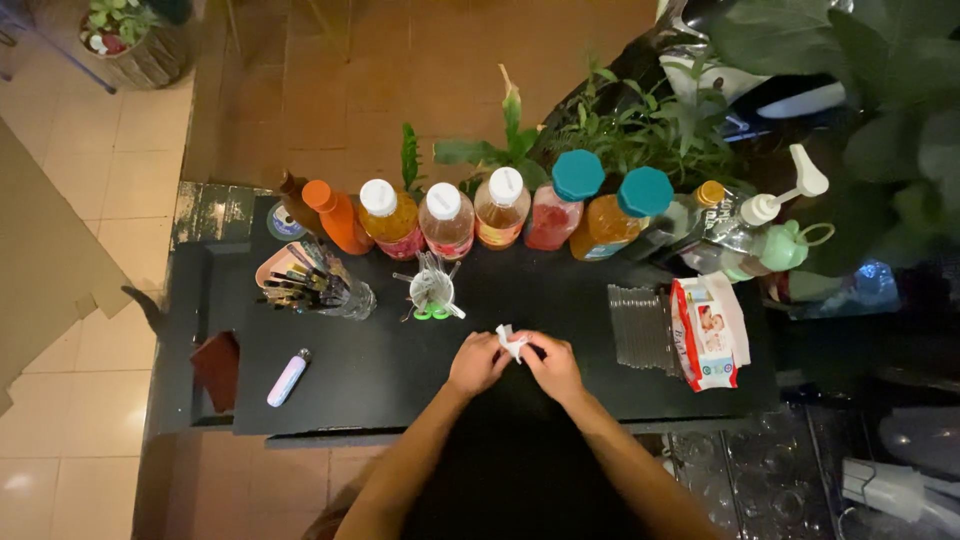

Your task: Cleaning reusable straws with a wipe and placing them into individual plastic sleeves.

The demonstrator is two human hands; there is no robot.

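Both my hands meet over the middle of a black table (380, 370). My left hand (477, 362) and my right hand (550, 366) pinch a small crumpled white tissue (510, 342) between their fingertips, just above the tabletop. Both forearms reach in from the bottom edge of the view. A clear cup of utensils (432, 290) with a green ring at its base stands just beyond my left hand.
A row of syrup bottles (445, 220) with white, orange and teal caps lines the far edge. A clear jar of straws (320, 285) stands at left, a pale lighter (288, 377) nearby. A packet of wet wipes (705, 335) and clear sleeve of cups (640, 328) lie right. Leafy plants (640, 125) behind.
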